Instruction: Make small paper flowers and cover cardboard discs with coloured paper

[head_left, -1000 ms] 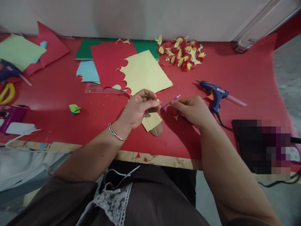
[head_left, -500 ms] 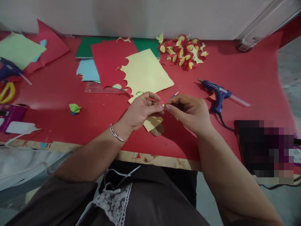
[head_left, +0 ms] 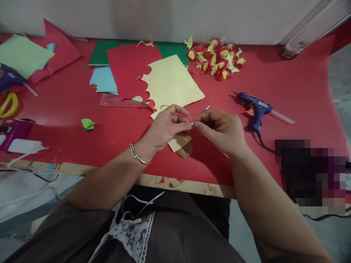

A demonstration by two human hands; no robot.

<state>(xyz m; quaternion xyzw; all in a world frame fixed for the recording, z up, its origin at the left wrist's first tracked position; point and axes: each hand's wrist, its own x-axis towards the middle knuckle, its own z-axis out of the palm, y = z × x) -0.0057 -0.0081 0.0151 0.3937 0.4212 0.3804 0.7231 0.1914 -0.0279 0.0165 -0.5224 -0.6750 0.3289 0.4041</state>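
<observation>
Between the fingertips of both hands is a tiny pale yellow piece (head_left: 192, 124), too small to make out in detail. My left hand (head_left: 167, 128) pinches it from one side, with a silver bracelet on the wrist. From the other side my right hand (head_left: 221, 129) pinches it between thumb and forefinger. Under the hands lie a small yellow paper piece (head_left: 179, 142) and a brown oval piece (head_left: 185, 150). Just beyond them rests a large yellow sheet (head_left: 172, 80) with a scalloped edge, overlapping a red sheet (head_left: 127, 69). A blue-tipped tool (head_left: 205, 109) is partly hidden by my right hand.
A blue glue gun (head_left: 256, 107) lies to the right, its cable running toward a blurred dark area. Red and yellow curled paper pieces (head_left: 215, 60) are heaped at the back. Left are a green folded piece (head_left: 87, 124), yellow-handled scissors (head_left: 9, 106) and a purple box (head_left: 20, 133).
The view has shifted slightly. Both hands keep their pinch on the tiny piece, with hardly any visible movement.
</observation>
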